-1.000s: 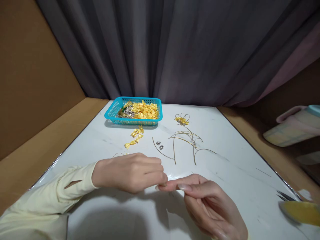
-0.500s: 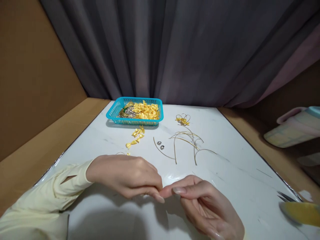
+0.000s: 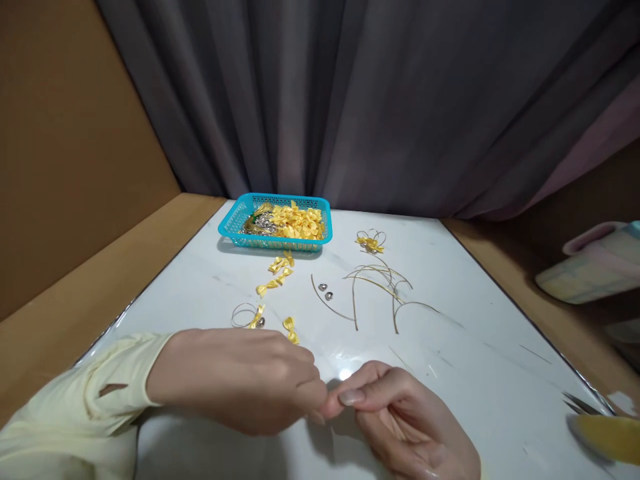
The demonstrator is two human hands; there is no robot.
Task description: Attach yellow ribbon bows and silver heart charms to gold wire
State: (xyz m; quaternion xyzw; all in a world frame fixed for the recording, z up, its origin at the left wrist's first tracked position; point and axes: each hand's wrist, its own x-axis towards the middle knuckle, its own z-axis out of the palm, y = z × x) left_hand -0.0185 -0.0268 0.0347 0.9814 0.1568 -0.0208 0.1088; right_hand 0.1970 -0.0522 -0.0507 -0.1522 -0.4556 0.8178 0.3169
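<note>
My left hand (image 3: 245,383) is closed, back upward, its fingertips meeting those of my right hand (image 3: 405,420). The right thumb presses on the index finger in a pinch. Whatever sits between the fingers is too small or hidden to make out. Just beyond the left knuckles lies a yellow bow (image 3: 291,330). A looped wire with a yellow bow and a silver bead (image 3: 249,316) rests behind the left wrist. Farther off are two silver beads (image 3: 326,291), several yellow bows (image 3: 275,273) and several loose gold wires (image 3: 383,283).
A blue basket (image 3: 275,244) of yellow bows, silver beads and wires stands at the back. Right of it lies a cluster of wire loops and bows (image 3: 371,241). Yellow-handled scissors (image 3: 607,437) lie at the right edge, below a pastel cup (image 3: 590,267). A dark curtain (image 3: 320,100) hangs behind.
My left hand has turned and lowered slightly, uncovering a yellow bow and the looped wire behind it. My right hand keeps its pinch. The whole view has shifted a little.
</note>
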